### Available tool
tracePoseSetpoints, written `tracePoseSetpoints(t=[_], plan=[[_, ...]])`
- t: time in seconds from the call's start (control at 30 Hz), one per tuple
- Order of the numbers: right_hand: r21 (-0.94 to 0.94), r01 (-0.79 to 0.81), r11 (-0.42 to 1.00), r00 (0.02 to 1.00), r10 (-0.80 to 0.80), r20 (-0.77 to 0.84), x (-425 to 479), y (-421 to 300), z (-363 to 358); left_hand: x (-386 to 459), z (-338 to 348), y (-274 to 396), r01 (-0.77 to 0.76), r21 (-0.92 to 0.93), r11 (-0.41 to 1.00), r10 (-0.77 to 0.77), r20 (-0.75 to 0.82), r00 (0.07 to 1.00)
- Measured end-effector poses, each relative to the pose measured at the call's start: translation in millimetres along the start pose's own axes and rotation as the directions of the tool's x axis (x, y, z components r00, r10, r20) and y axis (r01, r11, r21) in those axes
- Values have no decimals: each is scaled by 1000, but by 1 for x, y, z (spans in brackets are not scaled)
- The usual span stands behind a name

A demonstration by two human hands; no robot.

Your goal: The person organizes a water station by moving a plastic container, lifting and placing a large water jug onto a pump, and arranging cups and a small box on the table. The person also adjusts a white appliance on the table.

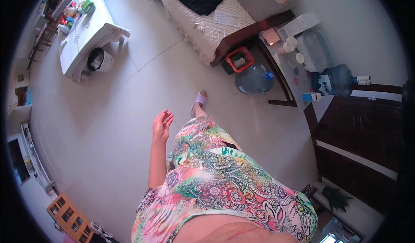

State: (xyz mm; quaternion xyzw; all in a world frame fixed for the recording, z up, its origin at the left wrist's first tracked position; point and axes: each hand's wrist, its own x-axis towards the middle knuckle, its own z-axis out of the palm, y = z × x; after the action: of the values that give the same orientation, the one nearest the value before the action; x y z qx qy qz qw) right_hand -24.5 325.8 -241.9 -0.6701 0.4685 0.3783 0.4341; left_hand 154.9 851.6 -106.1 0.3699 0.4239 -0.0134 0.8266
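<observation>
My left hand (162, 125) hangs in front of my body over the tiled floor, its fingers loosely curled and a little apart, with nothing in it. It is beside the patterned clothing (207, 134) that I wear. One foot in a lilac slipper (200, 98) shows ahead of the hem. My right hand is out of view.
A cloth-covered table (97, 28) with various items stands at upper left, a waste bin (105, 61) by it. A quilted sofa (207, 32) is ahead. At right are a red-rimmed basket (249, 55), a large water bottle (253, 80), and a side table (300, 84) bearing containers.
</observation>
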Motion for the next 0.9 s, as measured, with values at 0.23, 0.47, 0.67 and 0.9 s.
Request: tracePoseSetpoints(t=[0.23, 0.47, 0.67, 0.9], plan=[[647, 61, 760, 998, -67, -16, 30, -139, 42, 99, 149, 33, 115, 196, 974, -157, 216, 964], [776, 408, 481, 892, -392, -225, 8, -417, -5, 187, 309, 78, 79, 372, 925, -260, 465, 846], [723, 644, 250, 733, -471, -491, -2, -573, -82, 273, 445, 87, 36, 537, 843, -384, 553, 740], [645, 755, 121, 632, -397, -666, 42, -696, -144, 362, 600, 47, -9, 706, 708, -574, 584, 574]])
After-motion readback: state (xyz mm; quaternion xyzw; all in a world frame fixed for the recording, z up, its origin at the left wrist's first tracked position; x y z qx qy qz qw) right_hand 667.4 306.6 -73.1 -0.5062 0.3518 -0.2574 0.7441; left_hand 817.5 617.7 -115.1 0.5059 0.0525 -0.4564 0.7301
